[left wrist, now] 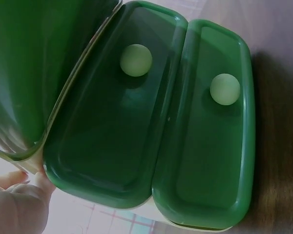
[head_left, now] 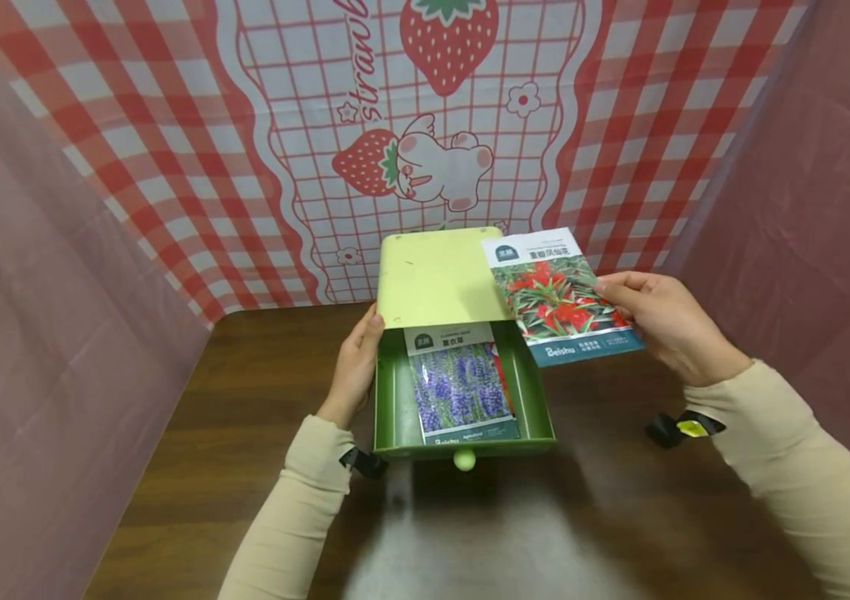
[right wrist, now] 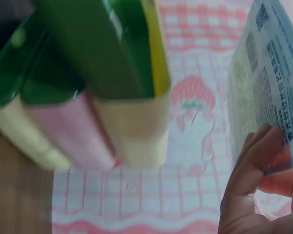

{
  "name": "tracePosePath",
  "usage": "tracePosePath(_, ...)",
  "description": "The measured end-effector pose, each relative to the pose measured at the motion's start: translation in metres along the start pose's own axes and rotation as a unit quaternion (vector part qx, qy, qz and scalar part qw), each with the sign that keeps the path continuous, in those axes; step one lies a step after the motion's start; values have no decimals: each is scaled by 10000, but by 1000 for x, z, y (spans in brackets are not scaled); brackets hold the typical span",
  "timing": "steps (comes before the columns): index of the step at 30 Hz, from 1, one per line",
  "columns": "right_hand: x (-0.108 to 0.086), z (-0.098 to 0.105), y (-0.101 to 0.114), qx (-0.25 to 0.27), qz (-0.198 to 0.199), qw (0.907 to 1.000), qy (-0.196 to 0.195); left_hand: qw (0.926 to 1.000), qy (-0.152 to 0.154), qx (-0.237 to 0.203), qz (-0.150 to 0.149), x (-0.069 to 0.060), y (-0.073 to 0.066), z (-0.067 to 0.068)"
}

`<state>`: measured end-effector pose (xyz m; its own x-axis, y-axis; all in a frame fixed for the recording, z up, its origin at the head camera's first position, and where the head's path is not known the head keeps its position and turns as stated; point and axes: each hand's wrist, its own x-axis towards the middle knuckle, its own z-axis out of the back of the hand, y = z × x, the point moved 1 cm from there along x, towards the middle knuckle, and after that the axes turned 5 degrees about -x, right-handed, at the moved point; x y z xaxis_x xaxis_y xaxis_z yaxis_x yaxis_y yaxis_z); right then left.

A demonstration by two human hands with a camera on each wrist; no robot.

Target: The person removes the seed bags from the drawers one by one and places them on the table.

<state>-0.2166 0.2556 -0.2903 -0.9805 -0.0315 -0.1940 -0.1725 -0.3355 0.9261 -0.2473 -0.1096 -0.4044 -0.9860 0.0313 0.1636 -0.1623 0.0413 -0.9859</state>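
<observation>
A small drawer cabinet (head_left: pixel 440 279) with a pale yellow-green top stands on the table. Its green top drawer (head_left: pixel 537 400) is pulled out; two lower drawers (left wrist: pixel 110 126) are closed in the left wrist view. Inside the open drawer lies a seed packet (head_left: pixel 462 387) with purple flowers, a red edge showing beneath it. My left hand (head_left: pixel 352 367) rests along the cabinet's left side, thumb at the front edge. Above the drawer's right side, my right hand (head_left: pixel 668 325) pinches a seed packet (head_left: pixel 560 296) with red flowers by its right edge. In the right wrist view the packet's printed back (right wrist: pixel 266 73) shows.
A brown wooden table (head_left: pixel 222 458) carries the cabinet. Behind it hangs a red-and-white checked cloth (head_left: pixel 170 167) with strawberry prints. Pink cloth walls (head_left: pixel 27 333) stand on both sides. Round light green knobs (head_left: pixel 464 460) stick out from the drawer fronts.
</observation>
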Motion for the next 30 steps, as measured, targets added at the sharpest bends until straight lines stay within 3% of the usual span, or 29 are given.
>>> tracePosePath(7,25,15,-23,-193,17,9936,-1110,10000,-30,-13,37,0,1,0)
tracePosePath(15,56,25,-62,-65,-105,9859,-1668,9999,-64,-116,27,-1,1,-1)
tracePosePath(21,80,19,-97,-192,-176,9839,-1767,10000,-70,-24,-17,-1,2,-1)
tracePosePath(30,112,4,-141,-379,-590,9805,-1837,10000,32,72,-15,0,1,1)
